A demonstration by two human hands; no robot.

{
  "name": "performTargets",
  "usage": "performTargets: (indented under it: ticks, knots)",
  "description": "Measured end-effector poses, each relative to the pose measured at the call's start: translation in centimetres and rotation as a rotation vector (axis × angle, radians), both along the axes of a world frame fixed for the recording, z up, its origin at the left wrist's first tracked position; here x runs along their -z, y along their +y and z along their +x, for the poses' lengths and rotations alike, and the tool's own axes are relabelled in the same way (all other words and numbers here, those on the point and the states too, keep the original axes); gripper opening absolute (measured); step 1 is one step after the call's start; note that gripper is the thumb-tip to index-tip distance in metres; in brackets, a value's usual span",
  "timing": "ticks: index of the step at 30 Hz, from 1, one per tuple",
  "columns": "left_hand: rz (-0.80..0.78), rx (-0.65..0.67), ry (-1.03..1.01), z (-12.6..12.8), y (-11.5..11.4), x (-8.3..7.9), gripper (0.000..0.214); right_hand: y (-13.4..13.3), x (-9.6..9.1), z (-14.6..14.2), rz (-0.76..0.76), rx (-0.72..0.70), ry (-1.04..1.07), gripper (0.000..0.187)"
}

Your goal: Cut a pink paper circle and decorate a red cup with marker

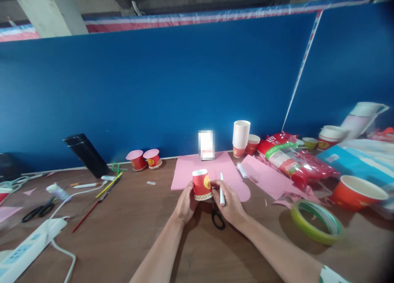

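Note:
My left hand (pixel 186 203) is wrapped round the left side of a red paper cup (pixel 201 184) that stands upside down on the brown table (pixel 129 238). My right hand (pixel 229 203) touches the cup's right side and grips a white pen (pixel 221 188), tip pointing away from me. Black scissors (pixel 217 218) lie on the table just under my hands. A pink paper sheet (pixel 187 172) lies flat right behind the cup.
Two pink-topped red cups (pixel 144 159) sit at the back left, a stack of white cups (pixel 240 137) at the back. A green tape roll (pixel 317 221), an orange bowl (pixel 357 191) and a red cup pack (pixel 289 160) lie right. A power strip (pixel 27 250), scissors (pixel 38 210) and pencils lie left.

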State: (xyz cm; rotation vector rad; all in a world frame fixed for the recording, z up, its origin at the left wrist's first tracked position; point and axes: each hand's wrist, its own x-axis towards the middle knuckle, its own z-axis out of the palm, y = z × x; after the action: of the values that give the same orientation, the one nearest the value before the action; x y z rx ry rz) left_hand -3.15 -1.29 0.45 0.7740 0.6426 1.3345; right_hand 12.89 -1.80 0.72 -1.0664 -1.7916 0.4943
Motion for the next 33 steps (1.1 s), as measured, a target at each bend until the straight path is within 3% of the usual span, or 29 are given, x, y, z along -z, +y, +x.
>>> performTargets:
  ticks: [5,15,27,33]
  knots:
    - [-0.009,-0.01,0.022,0.11,-0.12,-0.38,0.037,-0.19,-0.28,0.04,0.016,-0.024,0.005,0.018]
    - [-0.047,0.014,-0.009,0.04,-0.2,-0.27,0.046,-0.16,0.11,0.18,-0.01,-0.052,-0.027,0.04]
    - [0.03,-0.039,-0.013,-0.14,-0.17,-0.67,0.039,0.05,0.01,0.08,0.003,0.001,0.015,0.027]
    - [0.014,-0.092,0.004,-0.04,-0.32,-0.77,0.048,0.15,0.08,0.05,0.028,0.025,0.007,0.024]
